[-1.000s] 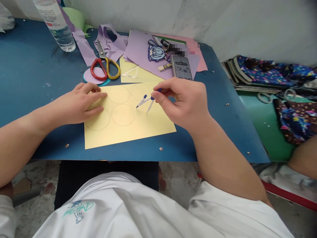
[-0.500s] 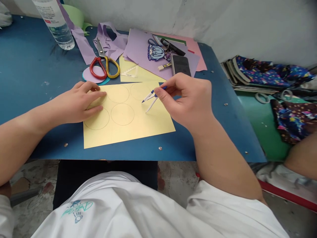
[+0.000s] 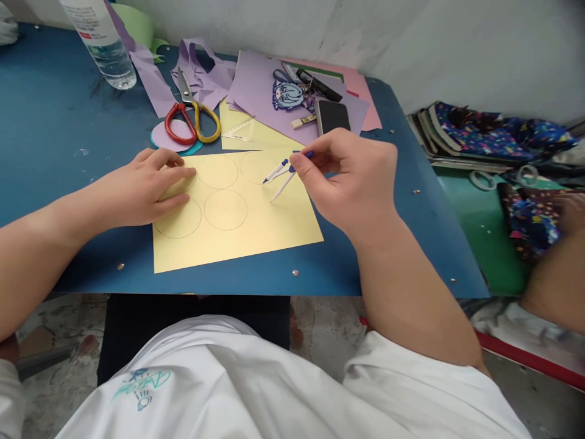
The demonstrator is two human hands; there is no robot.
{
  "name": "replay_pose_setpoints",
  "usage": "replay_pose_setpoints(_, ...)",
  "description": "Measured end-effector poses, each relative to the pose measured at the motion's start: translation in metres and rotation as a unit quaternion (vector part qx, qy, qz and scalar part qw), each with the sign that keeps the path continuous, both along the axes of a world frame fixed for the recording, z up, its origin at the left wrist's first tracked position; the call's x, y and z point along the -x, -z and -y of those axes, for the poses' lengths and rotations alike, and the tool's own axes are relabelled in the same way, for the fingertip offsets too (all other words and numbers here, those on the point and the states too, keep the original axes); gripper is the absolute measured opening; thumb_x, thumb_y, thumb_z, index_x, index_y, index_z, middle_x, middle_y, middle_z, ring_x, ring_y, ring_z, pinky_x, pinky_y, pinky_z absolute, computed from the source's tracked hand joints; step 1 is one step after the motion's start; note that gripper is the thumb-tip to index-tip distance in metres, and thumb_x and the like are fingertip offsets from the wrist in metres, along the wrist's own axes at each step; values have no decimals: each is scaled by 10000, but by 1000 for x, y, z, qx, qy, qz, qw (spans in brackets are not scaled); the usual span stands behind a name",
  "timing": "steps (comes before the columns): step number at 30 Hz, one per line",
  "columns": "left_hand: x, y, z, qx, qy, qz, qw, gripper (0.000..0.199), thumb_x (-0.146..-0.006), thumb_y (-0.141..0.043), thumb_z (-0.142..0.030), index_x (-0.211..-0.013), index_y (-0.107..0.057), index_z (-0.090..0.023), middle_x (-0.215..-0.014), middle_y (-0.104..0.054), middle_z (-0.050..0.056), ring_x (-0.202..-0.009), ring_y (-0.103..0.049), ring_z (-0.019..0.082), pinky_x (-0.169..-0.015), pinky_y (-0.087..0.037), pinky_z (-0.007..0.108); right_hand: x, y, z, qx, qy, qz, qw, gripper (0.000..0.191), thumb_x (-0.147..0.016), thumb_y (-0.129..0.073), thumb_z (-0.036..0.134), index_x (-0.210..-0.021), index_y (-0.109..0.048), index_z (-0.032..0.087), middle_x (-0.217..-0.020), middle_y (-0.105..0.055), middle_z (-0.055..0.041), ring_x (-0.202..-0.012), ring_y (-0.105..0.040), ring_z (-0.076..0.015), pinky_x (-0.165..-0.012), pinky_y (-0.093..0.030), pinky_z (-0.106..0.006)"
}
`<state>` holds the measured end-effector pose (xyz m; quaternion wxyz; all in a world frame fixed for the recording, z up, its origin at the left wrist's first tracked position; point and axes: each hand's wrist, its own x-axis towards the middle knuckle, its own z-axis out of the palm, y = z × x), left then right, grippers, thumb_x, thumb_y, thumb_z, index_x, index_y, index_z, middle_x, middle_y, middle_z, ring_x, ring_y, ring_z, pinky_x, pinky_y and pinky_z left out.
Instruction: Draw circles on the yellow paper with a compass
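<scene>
A yellow sheet of paper [image 3: 274,231] with several drawn circles lies on the blue table [image 3: 393,256]. Fingers spread, my left hand [image 3: 150,186] rests flat on the sheet's left side, covering part of two circles. Between thumb and fingers, my right hand [image 3: 350,180] pinches the top of a blue and white drawing compass [image 3: 286,174]. The compass legs are spread and slant down left over the right half of the sheet. Whether both tips touch the paper I cannot tell.
Behind the sheet lie scissors [image 3: 194,119], a set square [image 3: 240,130], a phone [image 3: 333,117], a keychain [image 3: 287,96] and purple paper [image 3: 256,85]. A water bottle [image 3: 107,52] stands back left. At right, another person's arm [image 3: 557,274] reaches over a green table [image 3: 475,225].
My right hand has tilted the compass slightly, its top shifting right and up. My left hand stays on the sheet. The other person's hand has come into view at right.
</scene>
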<state>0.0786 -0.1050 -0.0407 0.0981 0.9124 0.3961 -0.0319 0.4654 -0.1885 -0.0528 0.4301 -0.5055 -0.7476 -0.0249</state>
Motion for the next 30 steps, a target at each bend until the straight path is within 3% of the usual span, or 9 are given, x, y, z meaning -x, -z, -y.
replay_pose_setpoints(12,-2,-1,1,7,-7,1,1000,835,-1175,-350,-699,-1801,-669,-247,-1736,-560,174,-1690,-516,478,-1491,-420,669,-2,3,-3,-5,1,-2,1000,424,-1216,-710,659,-1037,-775,280,-913,-832,-56,-762,-808,-263,-734,-700,-420)
replay_pose_setpoints(23,-2,-2,0,12,-8,-5,1000,860,-1173,-347,-704,-1825,-645,-227,-1755,-546,181,-1708,-494,500,-1487,-409,704,6,-12,4,78,-165,-39,982,247,-1214,-741,514,-1141,-856,309,-1036,-897,-55,-894,-865,-256,-857,-774,-418)
replay_pose_setpoints(30,-2,-1,-1,6,-3,-8,1000,873,-1175,-323,-727,-1821,-640,-233,-1739,-550,173,-1709,-507,486,-1499,-399,682,6,-11,4,78,-202,-35,976,228,-1227,-709,462,-1150,-852,301,-1089,-905,-55,-934,-869,-252,-874,-772,-416)
